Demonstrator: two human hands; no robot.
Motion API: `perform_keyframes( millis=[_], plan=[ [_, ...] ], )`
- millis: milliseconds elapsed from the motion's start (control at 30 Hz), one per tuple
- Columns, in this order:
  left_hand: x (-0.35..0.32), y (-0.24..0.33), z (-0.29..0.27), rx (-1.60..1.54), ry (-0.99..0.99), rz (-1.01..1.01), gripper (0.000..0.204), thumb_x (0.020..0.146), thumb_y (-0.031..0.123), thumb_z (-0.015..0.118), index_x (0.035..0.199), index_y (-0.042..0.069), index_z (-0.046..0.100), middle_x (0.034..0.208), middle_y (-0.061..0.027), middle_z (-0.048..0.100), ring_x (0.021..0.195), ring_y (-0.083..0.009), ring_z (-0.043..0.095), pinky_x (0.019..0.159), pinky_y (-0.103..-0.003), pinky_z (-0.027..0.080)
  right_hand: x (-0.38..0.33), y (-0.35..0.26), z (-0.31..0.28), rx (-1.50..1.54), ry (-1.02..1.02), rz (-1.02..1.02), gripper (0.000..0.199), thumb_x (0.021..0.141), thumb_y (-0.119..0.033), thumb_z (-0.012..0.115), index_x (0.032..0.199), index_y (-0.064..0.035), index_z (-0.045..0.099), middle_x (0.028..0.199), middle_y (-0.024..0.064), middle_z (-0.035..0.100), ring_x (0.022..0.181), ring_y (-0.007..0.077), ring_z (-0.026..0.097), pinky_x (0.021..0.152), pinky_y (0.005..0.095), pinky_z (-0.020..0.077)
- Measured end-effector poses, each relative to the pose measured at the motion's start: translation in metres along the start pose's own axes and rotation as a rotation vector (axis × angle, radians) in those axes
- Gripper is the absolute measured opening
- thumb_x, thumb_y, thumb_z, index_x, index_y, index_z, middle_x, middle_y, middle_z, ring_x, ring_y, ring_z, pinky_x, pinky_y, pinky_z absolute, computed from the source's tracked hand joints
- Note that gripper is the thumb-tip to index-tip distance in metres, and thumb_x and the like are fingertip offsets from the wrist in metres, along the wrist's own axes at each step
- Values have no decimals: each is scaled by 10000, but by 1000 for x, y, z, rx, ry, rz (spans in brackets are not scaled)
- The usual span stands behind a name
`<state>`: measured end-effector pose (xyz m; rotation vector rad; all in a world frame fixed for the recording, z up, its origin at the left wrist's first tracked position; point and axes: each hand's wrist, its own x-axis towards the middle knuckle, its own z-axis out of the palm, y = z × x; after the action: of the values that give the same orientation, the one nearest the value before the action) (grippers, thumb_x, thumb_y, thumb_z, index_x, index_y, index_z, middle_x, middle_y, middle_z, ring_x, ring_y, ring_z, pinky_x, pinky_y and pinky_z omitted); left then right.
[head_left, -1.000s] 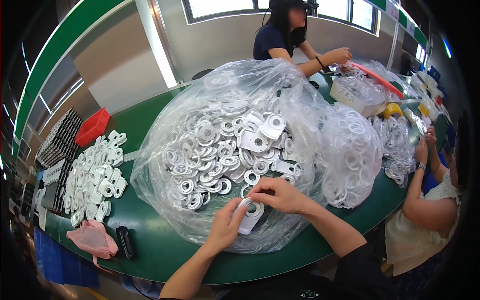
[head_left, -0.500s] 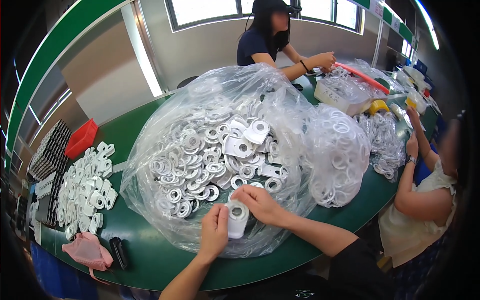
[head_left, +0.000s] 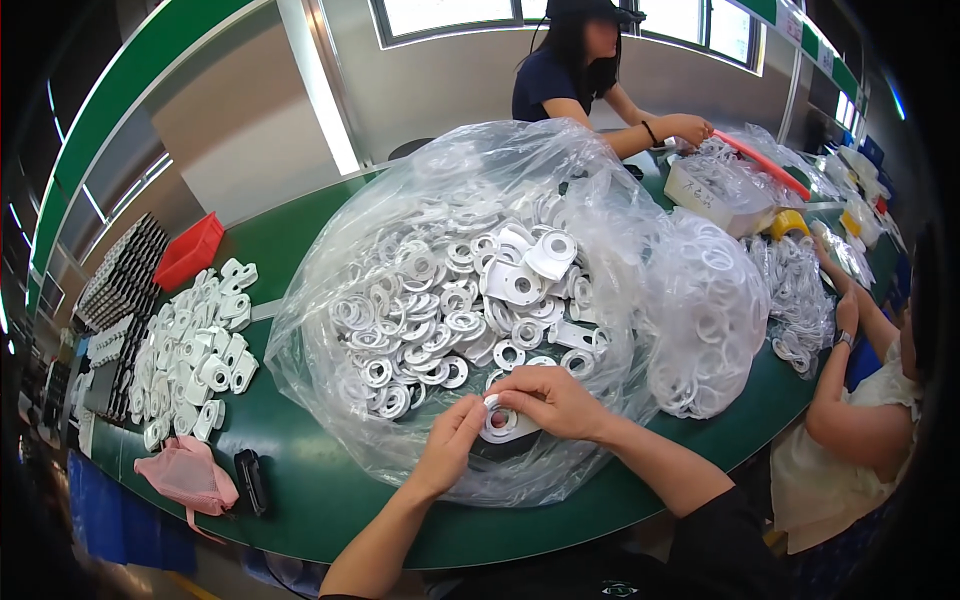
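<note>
1. Left hand [head_left: 452,445] pinches the white plastic part [head_left: 503,424] at its left edge
2. Right hand [head_left: 552,398] grips it from above, over the clear bag [head_left: 460,300] of parts on the green table [head_left: 300,480]

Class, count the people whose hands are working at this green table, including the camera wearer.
3: the wearer's left hand and right hand at the near edge; a person opposite; another at right. More may be hidden.

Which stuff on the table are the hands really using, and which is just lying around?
In use:
- left hand and right hand, together holding a white plastic piece
- big clear bag of white rings right behind them

Lying about:
- pile of white parts
- pink mask
- small black object
- red bin
- yellow tape roll
</note>
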<state>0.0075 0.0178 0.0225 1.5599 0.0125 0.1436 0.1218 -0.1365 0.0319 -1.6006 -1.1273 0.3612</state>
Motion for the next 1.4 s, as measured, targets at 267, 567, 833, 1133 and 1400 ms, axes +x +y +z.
perform_keyframes(
  millis=[267,567,833,1133,1400],
  plan=[
    [-1,2,6,413,12,59,179,924,147,468,967,0,561,733,-97,539,678,-152,504,638,-280,402,-1,-1,-12,-174,-48,-127,145,846,-143,589,933,-44,648,785,97,611,729,259,593,655,338,454],
    [-3,2,6,679,214,138,220,894,128,477,730,-12,518,636,-191,502,577,-343,499,534,-406,357,-5,-4,9,-151,1,11,178,872,-213,561,887,-39,594,739,137,613,693,303,606,618,351,455],
    [4,-4,4,391,294,97,272,916,125,461,702,-30,528,604,-72,515,588,-141,505,528,-318,376,-8,4,22,42,148,58,191,894,-199,546,896,-10,575,747,98,603,680,172,578,615,308,434],
    [-6,16,32,604,292,29,378,857,179,614,1106,-64,466,972,-250,585,855,-285,598,764,-366,473,-1,18,35,447,379,107,261,879,-276,606,831,-29,538,697,-11,524,651,60,461,566,256,392],
    [-9,10,12,443,113,25,464,866,130,589,1226,-78,382,1146,-180,527,1005,-229,536,847,-308,442,-13,-4,21,-75,412,31,359,669,-337,710,791,-42,548,649,106,583,601,268,572,553,350,416]
  ],
)
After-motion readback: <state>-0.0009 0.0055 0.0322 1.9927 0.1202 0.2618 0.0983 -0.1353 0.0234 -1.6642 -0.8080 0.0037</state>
